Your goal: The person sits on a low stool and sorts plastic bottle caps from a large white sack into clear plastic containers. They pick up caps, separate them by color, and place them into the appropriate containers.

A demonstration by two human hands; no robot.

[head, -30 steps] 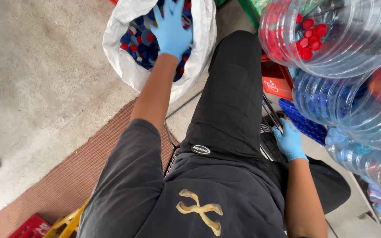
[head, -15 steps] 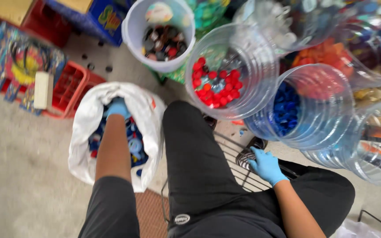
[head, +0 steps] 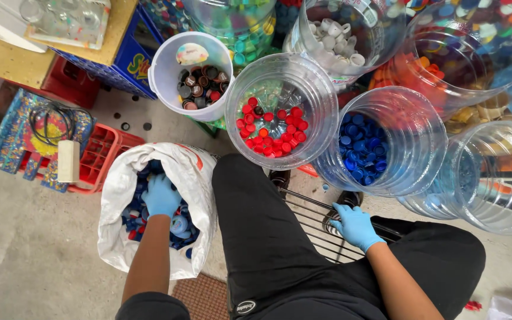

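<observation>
A seated person in black trousers reaches the left hand [head: 161,195], in a blue glove, down into a white sack [head: 192,178] of mixed bottle caps [head: 179,228], mostly blue with some red; the fingers are spread over the caps, and whether they have closed on any cannot be told from the head view. The sack stands open on the concrete floor just beside the person's left leg. The right hand [head: 355,225], also gloved in blue, rests with fingers loosely curled on a dark wire rack [head: 309,216] between the knees, gripping nothing that can be made out. In front of the knees stands a cluster of large clear plastic jars: one with red caps [head: 271,127] in its bottom, directly ahead; one with blue caps [head: 365,151] to its right; a nearly empty jar [head: 493,178] further right; and a jar of white caps [head: 342,35] behind. A white bucket [head: 167,71] holding dark brown and black caps sits left of the red jar. At far left, a red crate [head: 99,157] lies beside a colourful painted stool [head: 19,127] bearing a coiled black cable and a pale cylinder, with a blue crate [head: 131,59] under a yellowish board behind them
</observation>
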